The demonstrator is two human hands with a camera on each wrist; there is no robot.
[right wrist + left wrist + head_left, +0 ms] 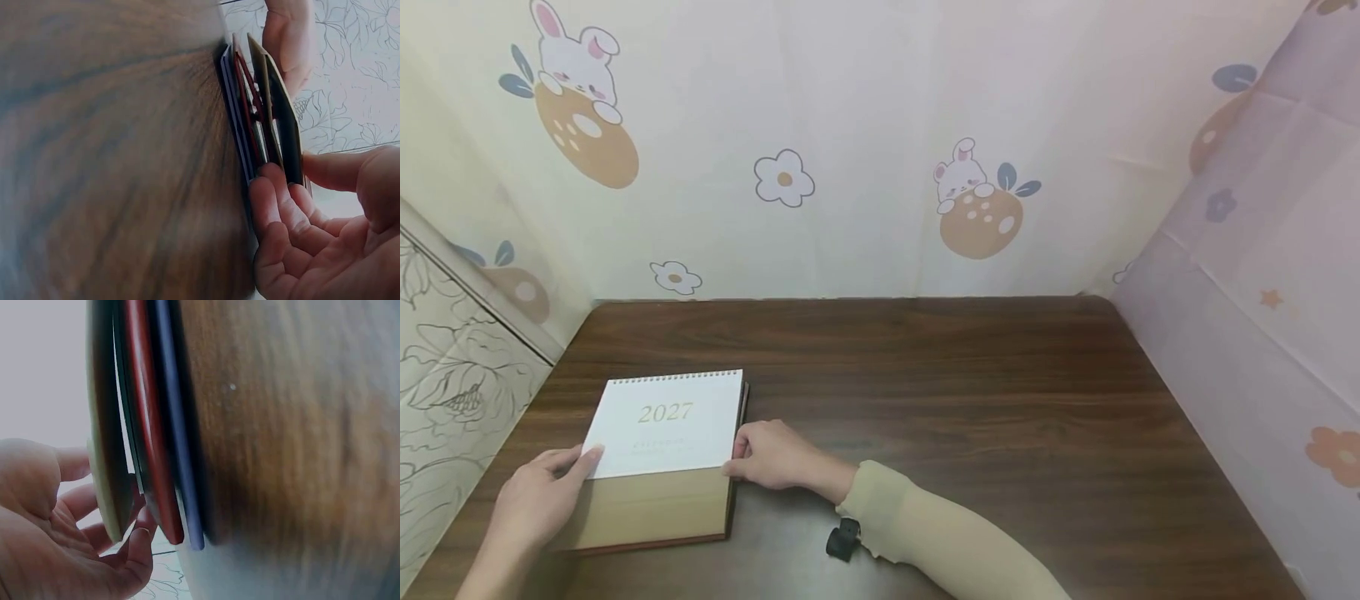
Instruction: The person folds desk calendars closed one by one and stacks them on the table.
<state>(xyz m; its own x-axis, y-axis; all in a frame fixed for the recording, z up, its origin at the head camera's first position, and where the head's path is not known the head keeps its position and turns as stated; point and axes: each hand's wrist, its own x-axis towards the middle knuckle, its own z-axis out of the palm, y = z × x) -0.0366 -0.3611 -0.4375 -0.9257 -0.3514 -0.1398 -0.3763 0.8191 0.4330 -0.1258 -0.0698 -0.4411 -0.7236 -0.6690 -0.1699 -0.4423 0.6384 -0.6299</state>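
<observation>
A desk calendar with a white "2027" page, a spiral binding along the far edge and a gold lower panel lies at the table's left. It tops a stack, whose red board and blue board show edge-on in the left wrist view. My left hand grips the calendar's left edge, thumb on top and fingers lower down. On the opposite edge my right hand pinches it, thumb above. In the right wrist view, the right fingertips reach down along the sides of the stacked boards.
The dark wood table extends to the right of the stack. A patterned curtain hangs behind it, and a panel with line-drawn flowers borders the left side. A small black strap hangs at the right cuff.
</observation>
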